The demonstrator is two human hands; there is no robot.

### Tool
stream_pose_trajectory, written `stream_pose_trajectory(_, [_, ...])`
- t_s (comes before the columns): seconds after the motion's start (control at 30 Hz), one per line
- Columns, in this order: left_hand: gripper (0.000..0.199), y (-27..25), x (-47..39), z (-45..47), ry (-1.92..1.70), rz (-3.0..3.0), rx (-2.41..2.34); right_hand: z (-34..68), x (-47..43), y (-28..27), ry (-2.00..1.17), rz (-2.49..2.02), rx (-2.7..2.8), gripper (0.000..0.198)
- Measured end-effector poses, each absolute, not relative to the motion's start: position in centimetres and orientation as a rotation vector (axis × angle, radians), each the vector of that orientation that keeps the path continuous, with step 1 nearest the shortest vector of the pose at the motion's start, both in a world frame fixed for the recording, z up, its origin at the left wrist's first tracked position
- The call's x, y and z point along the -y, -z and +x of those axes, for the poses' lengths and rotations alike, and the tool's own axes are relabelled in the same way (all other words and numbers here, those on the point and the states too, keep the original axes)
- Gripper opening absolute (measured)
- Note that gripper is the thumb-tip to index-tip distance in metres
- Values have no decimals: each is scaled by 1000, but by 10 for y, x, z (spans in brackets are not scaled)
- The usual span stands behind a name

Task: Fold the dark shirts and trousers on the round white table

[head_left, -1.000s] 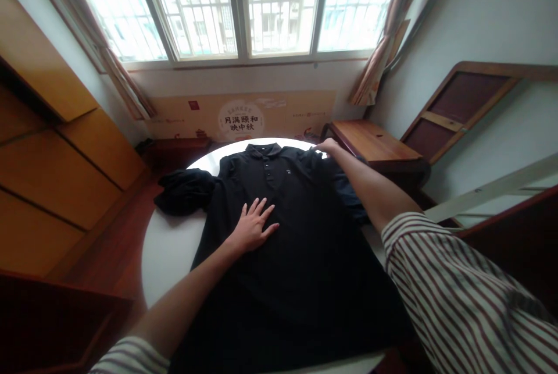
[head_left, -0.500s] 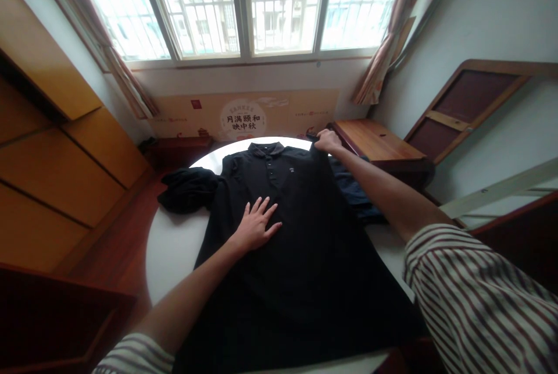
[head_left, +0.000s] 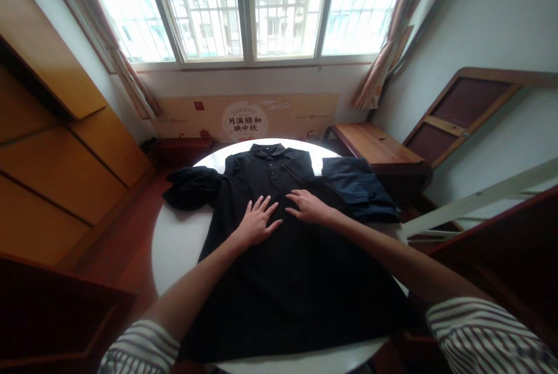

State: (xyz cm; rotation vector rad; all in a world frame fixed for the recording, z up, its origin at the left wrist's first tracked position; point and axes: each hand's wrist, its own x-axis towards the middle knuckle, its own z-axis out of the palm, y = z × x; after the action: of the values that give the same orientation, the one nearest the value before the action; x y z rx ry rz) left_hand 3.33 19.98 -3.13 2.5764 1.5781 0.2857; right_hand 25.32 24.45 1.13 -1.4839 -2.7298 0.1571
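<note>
A black polo shirt [head_left: 279, 281] lies front up across a white round table [head_left: 174, 252], its collar toward the window. My left hand [head_left: 257, 221] rests on the chest of the shirt with its fingers spread. Just to the right, my right hand [head_left: 307, 206] is over the shirt's sleeve side, fingers stretched out and apart. The right sleeve is folded inward over the front, partly under that hand; its outline is hard to make out in the dark cloth.
A crumpled black garment [head_left: 194, 187] lies at the table's left. Folded dark blue cloth [head_left: 355, 188] lies at the right. Beyond stands a wooden bench-like piece [head_left: 379, 142]. Wooden cabinets [head_left: 104, 170] line the left, and a window [head_left: 244, 7] is ahead.
My right hand has let go of the shirt's right sleeve end and moved inward and nearer to me, bringing the sleeve over the front. The blue cloth is more exposed. My left hand stayed put.
</note>
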Motion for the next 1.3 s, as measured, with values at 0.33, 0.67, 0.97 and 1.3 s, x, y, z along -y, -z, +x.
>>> stream_pose_trajectory(0.33, [39, 23, -216, 25, -728, 2416, -1532, 281, -126, 30, -96, -1475, 2623, 67])
stream_pose_trajectory(0.67, [26, -53, -350, -63, -876, 1488, -2225, 279, -119, 25, -156, -1497, 2618, 69])
stream_pose_trajectory(0.97, [38, -31, -374, -79, -941, 1193, -2156, 279, -119, 23, -191, -1486, 2604, 68])
stream_pose_trajectory(1.3, [34, -47, -369, -94, -1165, 1102, -1831, 278, -119, 28, -175, -1473, 2583, 68])
